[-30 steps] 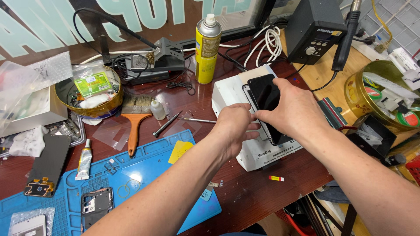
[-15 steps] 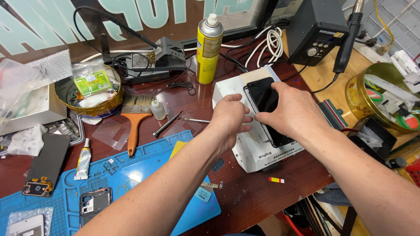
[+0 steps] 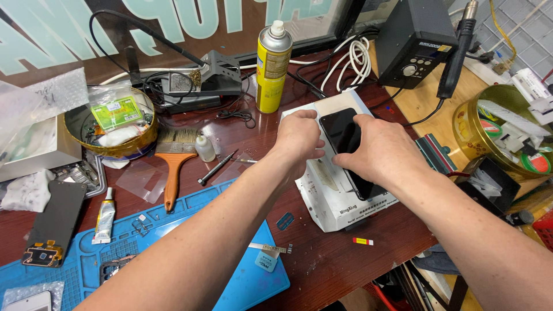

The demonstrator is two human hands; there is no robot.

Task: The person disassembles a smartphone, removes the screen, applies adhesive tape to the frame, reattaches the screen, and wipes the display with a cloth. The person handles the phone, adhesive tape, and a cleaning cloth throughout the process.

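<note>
Both hands work the dark phone (image 3: 341, 137) lying on the white heating pad (image 3: 337, 190) at the table's middle, left hand (image 3: 299, 140) curled against its edge, right hand (image 3: 382, 151) pressing flat on it, and I judge uneven pressure could crack the glass.

Single head view, close, downward

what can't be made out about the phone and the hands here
Head view only:
- Lower part of the black phone: covered by the right hand.
- Left hand fingertips: curled at the phone's edge, contact unclear.
- White machine top: mostly hidden under the phone and both hands.
- Blue mat: partly hidden by the left forearm, cut off by the frame.
</note>
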